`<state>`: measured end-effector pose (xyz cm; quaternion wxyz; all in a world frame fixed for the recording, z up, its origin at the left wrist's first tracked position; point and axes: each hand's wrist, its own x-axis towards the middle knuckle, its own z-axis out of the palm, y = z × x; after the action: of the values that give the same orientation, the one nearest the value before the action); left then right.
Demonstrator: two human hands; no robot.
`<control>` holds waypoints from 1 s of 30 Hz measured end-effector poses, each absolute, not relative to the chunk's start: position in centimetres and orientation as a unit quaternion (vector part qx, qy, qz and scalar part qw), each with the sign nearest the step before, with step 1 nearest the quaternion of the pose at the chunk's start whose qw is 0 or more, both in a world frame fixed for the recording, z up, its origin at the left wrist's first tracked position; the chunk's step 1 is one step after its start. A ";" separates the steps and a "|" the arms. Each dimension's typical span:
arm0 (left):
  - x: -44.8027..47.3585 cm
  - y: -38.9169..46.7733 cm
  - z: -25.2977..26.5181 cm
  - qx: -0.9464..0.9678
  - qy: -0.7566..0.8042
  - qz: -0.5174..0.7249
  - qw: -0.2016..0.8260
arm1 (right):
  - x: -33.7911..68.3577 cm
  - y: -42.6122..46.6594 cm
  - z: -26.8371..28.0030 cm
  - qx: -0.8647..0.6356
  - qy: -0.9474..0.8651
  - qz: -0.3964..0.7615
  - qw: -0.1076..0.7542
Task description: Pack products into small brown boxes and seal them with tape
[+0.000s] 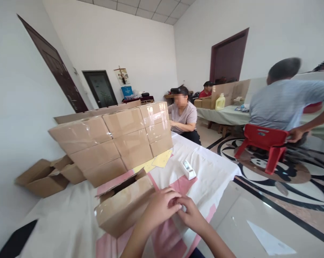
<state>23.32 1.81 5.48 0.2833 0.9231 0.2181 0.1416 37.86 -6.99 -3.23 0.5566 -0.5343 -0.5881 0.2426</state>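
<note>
**Left hand (161, 205) and right hand (190, 214) meet beside an open box (126, 209)**

Nearest to my camera are the two forearms, and the hands come together at the fingertips. The fingers of both are bent and drawn close; I cannot tell if something small is held between them. The open box stands on the table (208, 172), just beside the left hand; whether they touch, I cannot tell.

I judge this box to be light, as its opening shows only a dark inside, though the bottom is hidden from me. The cardboard should be stiff along the corners, but softer in the middle of a wall, where a strong press could bend it. The shiny tape may be slippery. I would take it by two opposite walls, near the corners.

Behind it, a stack of closed boxes (132, 138) blocks the far side, with a yellow sheet (162, 158) at its foot. A white device (188, 169) lies beyond the hands. Further, a person (183, 113) sits at the table's far end, and to the right there is a red chair (265, 137), well apart.
</note>
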 end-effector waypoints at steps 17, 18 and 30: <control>7.1 0.0 12.7 0.831 0.448 0.310 0.112 | 34.1 -2.1 4.2 -0.504 -0.658 0.028 0.558; 6.3 0.5 13.2 0.824 0.460 0.310 0.113 | 34.0 -0.8 5.5 -0.495 -0.684 -0.008 0.536; 3.2 7.4 13.8 0.819 0.513 0.138 0.218 | 30.5 3.9 3.8 -0.513 -0.790 0.001 0.337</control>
<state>3.18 7.37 13.85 0.2178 0.8189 0.5128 0.1381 30.48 3.87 3.79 0.3365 -0.5127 -0.7898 0.0007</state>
